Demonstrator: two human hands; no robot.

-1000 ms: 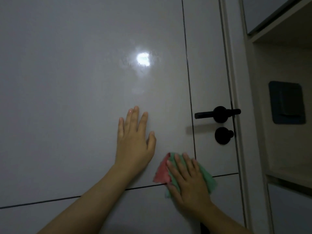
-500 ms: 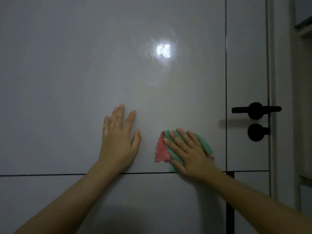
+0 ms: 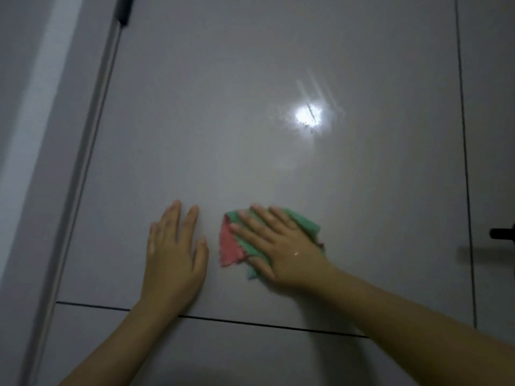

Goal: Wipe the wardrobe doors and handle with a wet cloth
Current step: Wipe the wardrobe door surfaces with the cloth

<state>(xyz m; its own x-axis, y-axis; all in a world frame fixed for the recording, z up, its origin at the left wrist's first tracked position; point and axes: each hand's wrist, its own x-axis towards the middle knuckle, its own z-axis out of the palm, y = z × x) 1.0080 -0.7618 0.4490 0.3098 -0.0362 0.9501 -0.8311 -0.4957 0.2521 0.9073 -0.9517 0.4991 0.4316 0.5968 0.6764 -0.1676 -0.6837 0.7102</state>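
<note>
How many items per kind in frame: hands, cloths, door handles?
Hands: 2, left hand flat on the door, right hand pressing the cloth
Cloths: 1, green and pink cloth
Door handles: 1, black handle, cut off at the right edge
Total: 4

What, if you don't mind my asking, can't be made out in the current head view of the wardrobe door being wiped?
- Handle: cut off by the right edge; only its dark tip shows.
- Cloth: its middle is hidden under the right hand; how it is folded cannot be told.
- Door: the glare spot washes out the surface there.
- Left hand: its palm side faces the door, so contact is unseen.
</note>
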